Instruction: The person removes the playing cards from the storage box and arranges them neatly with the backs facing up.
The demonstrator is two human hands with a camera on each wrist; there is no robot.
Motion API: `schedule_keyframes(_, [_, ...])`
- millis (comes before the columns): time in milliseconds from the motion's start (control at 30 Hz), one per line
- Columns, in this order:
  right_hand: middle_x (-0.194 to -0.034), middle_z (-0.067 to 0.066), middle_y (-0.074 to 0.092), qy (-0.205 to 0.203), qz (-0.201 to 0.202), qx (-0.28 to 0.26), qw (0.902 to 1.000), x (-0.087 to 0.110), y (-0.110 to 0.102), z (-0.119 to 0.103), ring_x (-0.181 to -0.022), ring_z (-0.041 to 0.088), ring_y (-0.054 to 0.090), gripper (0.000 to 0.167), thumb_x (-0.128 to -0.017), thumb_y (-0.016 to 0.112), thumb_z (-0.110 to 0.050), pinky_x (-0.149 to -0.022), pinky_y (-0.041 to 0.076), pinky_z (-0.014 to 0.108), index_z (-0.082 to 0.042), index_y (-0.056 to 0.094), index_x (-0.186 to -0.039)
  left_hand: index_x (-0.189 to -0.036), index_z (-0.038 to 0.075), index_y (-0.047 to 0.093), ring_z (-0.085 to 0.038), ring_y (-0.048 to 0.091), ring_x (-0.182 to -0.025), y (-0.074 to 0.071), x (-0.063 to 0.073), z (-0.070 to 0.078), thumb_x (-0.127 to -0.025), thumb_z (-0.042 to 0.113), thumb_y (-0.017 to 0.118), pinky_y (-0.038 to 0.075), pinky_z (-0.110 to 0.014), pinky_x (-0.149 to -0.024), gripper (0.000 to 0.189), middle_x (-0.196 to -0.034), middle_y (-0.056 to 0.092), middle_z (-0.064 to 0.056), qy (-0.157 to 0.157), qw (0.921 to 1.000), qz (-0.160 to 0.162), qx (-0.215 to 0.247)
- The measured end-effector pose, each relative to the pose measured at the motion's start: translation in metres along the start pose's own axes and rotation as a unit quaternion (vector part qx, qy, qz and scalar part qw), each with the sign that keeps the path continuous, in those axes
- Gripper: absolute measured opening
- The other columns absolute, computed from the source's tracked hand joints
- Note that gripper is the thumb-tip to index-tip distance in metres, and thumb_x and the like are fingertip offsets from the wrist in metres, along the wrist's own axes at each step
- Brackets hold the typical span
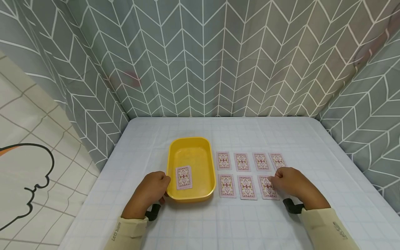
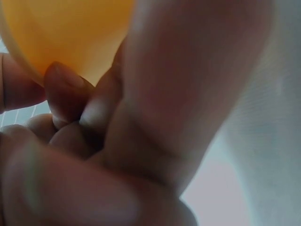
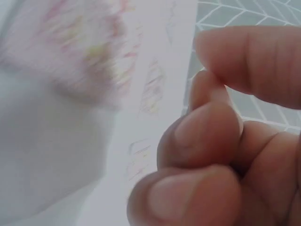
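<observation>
A: Head view, clock face centred on the yellow tray [image 1: 202,165], and the left hand [image 1: 153,187] has it by the rim at eight o'clock, fingers curled in tight!

B: The left wrist view goes right in close: bent fingers bunched on that smooth, curving edge, tray filling eleven o'clock. But only the head view gives us the inside: a patterned card [image 1: 183,177] lying flat towards seven o'clock, its edges looking doubled.

A: Swing round to three o'clock! Two rows of cards [image 1: 226,185], backs up, four in the far row, three in the near one. And there's the right hand [image 1: 289,184], fingers bent, tips over the last near card [image 1: 265,189], around its one o'clock corner!

B: Has it got hold?

A: Can't tell! The right wrist view shows the curled fingertips large and clear, a big smeared card at ten o'clock, smaller cards beyond, but no clear grip.

B: Lovely textures, though: rounded plastic corners on the tray, pink-bordered rectangles with red and gold scrollwork, a faint grid on the worktop's white cloth [image 1: 243,222].

A: And at twelve o'clock, the grey-green curtain [image 1: 203,59], white chevrons running down its soft folds!
</observation>
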State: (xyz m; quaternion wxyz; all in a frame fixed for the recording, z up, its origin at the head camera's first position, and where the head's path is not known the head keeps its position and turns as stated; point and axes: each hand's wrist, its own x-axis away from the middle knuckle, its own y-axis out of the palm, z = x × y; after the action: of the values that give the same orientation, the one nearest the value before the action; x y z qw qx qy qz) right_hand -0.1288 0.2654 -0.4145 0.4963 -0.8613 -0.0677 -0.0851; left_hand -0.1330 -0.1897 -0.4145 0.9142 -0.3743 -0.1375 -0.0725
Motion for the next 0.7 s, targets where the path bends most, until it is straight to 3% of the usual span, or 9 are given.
schedule_keyframes(500, [-0.077, 0.004, 0.053, -0.052, 0.026, -0.026, 0.9980, -0.016, -0.007, -0.070, -0.073, 0.021, 0.051, 0.031, -0.104, 0.065, -0.036, -0.061, 0.039, 0.036, -0.011, 0.062, -0.087, -0.095, 0.005, 0.068, -0.026, 0.065, -0.060, 0.000, 0.001, 0.001, -0.107, 0.027, 0.042, 0.051, -0.038, -0.058, 0.036, -0.080, 0.067, -0.007, -0.002, 1.0000, 0.000, 0.000])
schedule_keyframes(700, [-0.082, 0.004, 0.057, -0.068, 0.016, -0.033, 0.9970, -0.022, -0.007, -0.101, -0.078, 0.022, 0.053, 0.029, -0.104, 0.064, -0.037, -0.064, 0.043, 0.036, -0.012, 0.065, -0.091, -0.093, 0.006, 0.067, -0.026, 0.065, -0.060, 0.001, 0.001, 0.001, -0.107, 0.027, 0.042, 0.051, -0.038, -0.058, 0.036, -0.079, 0.067, -0.007, -0.002, 1.0000, 0.000, 0.002])
